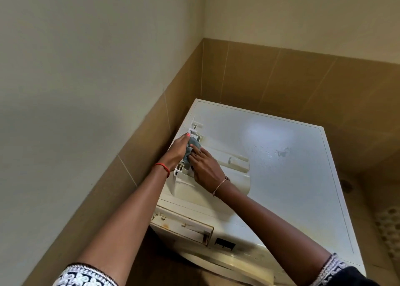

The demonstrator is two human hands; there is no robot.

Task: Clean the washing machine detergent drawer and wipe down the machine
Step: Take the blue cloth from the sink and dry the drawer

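The white detergent drawer (229, 162) lies pulled out on top of the white washing machine (281, 177), along its left edge. My left hand (176, 150) grips the drawer's left side wall near its far end. My right hand (205, 166) presses a grey cloth (191, 148) into the drawer's left compartment, fingers curled over the cloth. Both hands hide most of the cloth and that compartment. The empty drawer slot (184, 227) shows in the machine's front panel below my arms.
The machine stands in a corner, tight against a brown tiled wall (270, 75) on the left and behind. Wet patches (281, 152) mark the lid. A floor with a drain (346, 186) lies to the right.
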